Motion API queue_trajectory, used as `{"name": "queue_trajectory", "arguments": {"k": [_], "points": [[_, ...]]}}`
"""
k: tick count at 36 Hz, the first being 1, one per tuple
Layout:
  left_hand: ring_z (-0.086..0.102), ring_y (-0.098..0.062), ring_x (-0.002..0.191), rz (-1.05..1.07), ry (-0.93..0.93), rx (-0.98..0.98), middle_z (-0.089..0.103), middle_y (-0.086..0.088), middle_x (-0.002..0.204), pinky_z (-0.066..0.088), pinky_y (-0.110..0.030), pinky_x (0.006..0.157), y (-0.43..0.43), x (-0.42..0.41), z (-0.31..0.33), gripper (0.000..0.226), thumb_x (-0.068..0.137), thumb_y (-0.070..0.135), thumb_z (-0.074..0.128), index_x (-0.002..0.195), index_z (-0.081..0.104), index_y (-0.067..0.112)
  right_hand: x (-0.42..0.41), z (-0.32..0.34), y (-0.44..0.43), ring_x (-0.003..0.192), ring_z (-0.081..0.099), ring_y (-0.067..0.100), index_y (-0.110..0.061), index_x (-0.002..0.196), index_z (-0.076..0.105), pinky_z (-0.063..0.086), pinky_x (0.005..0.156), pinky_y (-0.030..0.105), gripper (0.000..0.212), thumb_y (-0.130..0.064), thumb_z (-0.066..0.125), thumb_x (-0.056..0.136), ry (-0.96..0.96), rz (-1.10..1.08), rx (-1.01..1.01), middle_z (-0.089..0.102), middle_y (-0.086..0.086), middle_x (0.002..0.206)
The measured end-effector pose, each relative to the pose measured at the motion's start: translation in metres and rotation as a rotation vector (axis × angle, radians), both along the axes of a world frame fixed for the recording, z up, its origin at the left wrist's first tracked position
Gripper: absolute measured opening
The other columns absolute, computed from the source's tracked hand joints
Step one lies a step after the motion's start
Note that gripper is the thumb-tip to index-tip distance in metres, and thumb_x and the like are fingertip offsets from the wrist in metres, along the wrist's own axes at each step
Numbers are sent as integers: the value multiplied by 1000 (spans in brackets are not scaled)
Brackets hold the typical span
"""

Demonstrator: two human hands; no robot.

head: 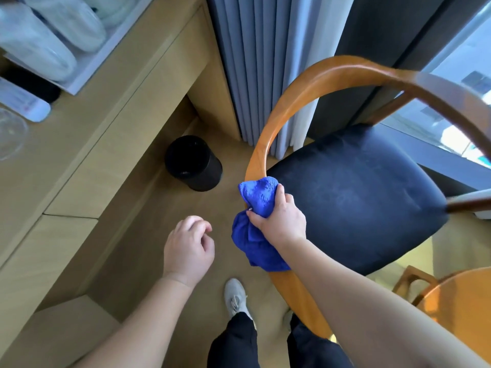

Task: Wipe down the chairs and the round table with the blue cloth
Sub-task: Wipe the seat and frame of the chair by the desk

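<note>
Pale wooden flooring (148, 235) and a long built-in desk (87, 144) fill the left side, with grey curtains (255, 62) at the window behind a black bin (194, 163). Beside them stands a chair (353, 197) with a dark seat and a curved wooden rail (268, 128). The right hand (279, 216) grips the bunched blue cloth (255, 197) wrapped over that rail, likely so the fabric covers both faces of the wood in one pass. The left hand (188, 245) hangs loose and holds nothing. The round table (462, 312) shows at lower right, seemingly awaiting its turn.
</note>
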State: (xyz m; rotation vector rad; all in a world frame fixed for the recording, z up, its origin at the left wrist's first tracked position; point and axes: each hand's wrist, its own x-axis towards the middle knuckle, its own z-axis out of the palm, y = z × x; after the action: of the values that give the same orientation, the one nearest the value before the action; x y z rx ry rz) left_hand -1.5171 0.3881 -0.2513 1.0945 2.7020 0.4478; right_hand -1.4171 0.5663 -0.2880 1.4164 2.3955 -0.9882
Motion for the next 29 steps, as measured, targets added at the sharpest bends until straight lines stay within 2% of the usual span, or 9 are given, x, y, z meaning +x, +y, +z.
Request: {"name": "queue_trajectory", "arguments": {"k": [3,7,16,19,24,27,29], "points": [[57,-23,74,-15,-3,18,60,0,87,49,-33,60,4,-8,-5,12,69,8,53,77,61,11,-12,-2,5,101,58,29,-18,149,18,47,81,36,95,-71,54,78,2,-20,13,47,3,126],[58,-24,74,-66,-12,16,60,-1,86,49,-32,60,12,-29,-16,17,66,-4,65,76,62,10,-33,-3,14,103,57,30,-17,150,16,46,82,36,95,-69,54,79,2,-64,35,47,3,126],[58,-22,75,-187,-17,31,60,0,87,43,-26,60,35,-84,-22,17,66,-1,65,77,62,11,-84,-6,41,98,58,29,-18,141,28,43,77,35,85,-67,55,78,27,-247,27,51,1,119],[58,-21,75,-205,-36,21,60,1,88,41,-25,59,41,-95,-24,21,65,-3,69,78,62,11,-95,-7,49,103,57,29,-17,146,23,44,82,36,89,-67,55,79,25,-293,22,49,2,124],[57,-17,74,-237,-66,21,60,2,89,47,-27,58,51,-110,-21,18,70,0,69,80,63,13,-114,-6,63,108,57,29,-14,150,16,44,83,36,94,-66,55,82,22,-366,46,45,4,132],[54,-12,72,-256,-75,16,59,4,89,40,-19,57,57,-118,-19,16,72,2,68,81,62,15,-124,-3,73,111,55,29,-12,152,10,44,85,36,95,-63,54,85,27,-415,55,42,5,137],[54,-12,71,-267,-69,17,59,4,88,40,-19,56,62,-122,-19,17,71,2,69,81,63,15,-131,-3,83,112,55,31,-10,152,8,45,86,37,96,-61,54,86,35,-452,61,40,6,138]]}}
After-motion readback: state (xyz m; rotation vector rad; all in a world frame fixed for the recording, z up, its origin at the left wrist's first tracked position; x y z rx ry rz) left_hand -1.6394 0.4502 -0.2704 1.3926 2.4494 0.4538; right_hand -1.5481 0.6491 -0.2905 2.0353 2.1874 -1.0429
